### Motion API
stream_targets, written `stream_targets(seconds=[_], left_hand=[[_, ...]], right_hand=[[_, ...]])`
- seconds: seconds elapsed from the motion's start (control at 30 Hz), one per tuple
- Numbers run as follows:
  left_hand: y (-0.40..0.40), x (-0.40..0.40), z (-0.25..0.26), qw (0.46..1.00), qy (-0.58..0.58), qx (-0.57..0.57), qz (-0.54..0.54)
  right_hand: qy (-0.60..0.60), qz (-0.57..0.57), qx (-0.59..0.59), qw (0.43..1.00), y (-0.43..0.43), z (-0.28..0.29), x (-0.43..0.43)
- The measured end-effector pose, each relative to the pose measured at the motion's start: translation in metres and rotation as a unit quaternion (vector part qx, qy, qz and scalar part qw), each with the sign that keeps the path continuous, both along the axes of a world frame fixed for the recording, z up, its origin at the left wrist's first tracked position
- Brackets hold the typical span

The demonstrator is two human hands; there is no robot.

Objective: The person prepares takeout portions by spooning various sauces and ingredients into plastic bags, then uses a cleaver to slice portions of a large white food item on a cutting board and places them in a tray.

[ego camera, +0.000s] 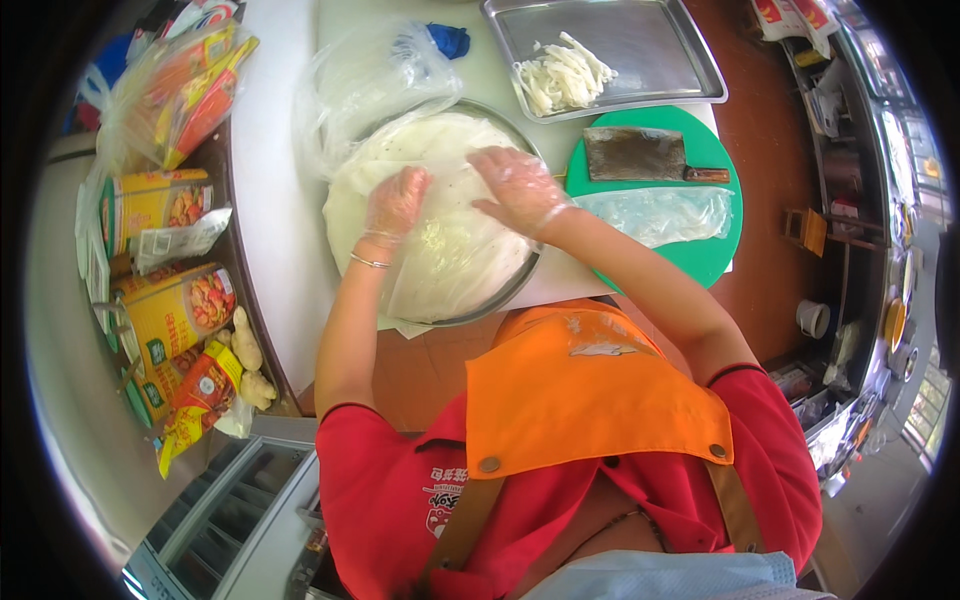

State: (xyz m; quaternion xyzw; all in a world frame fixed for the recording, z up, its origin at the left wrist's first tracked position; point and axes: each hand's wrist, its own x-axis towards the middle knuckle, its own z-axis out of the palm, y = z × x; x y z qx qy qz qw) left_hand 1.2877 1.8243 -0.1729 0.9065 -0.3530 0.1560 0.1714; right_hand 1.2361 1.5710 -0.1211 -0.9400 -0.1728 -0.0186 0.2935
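Note:
A round metal tray [517,289] holds a broad pile of pale, translucent, soft sheets [457,262] with small dark specks. My left hand [397,204], in a clear plastic glove, has its fingers closed on the top sheet, left of the middle. Flat over the upper right part of the pile lies my right hand [519,187], also gloved, with fingers and thumb apart. A crumpled clear plastic bag [375,86] covers the tray's upper left rim. To the right, a cleaver [634,154] and a clear plastic-wrapped packet [656,214] rest on a round green cutting board [660,262].
Beyond the board, a rectangular metal tray [641,45] holds pale strips [562,75]. Large yellow cans [176,307], ginger [246,341] and bagged packets [202,90] stand or lie on the left. A dark shelf with containers is at the far right.

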Motion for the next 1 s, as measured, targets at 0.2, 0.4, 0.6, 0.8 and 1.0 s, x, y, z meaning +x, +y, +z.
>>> stream_targets(seconds=[0.2, 0.4, 0.6, 0.8, 1.0], left_hand=[[0.0, -0.056, 0.022, 0.99, 0.103, 0.068, 0.07], [0.075, -0.053, 0.004, 0.976, -0.001, 0.051, 0.214], [0.092, -0.076, 0.03, 0.906, 0.046, -0.245, 0.341], [0.107, -0.172, 0.05, 0.918, 0.18, -0.077, 0.346], [0.084, -0.167, 0.051, 0.939, 0.211, -0.063, 0.263]], right_hand=[[-0.026, 0.136, -0.137, 0.981, 0.055, -0.033, 0.031], [-0.044, 0.181, 0.007, 0.983, 0.045, -0.003, 0.005], [-0.052, 0.292, -0.019, 0.955, 0.037, 0.028, -0.031], [0.129, 0.385, -0.103, 0.908, 0.034, 0.042, -0.074], [0.157, 0.118, -0.255, 0.947, 0.015, -0.004, -0.027]])
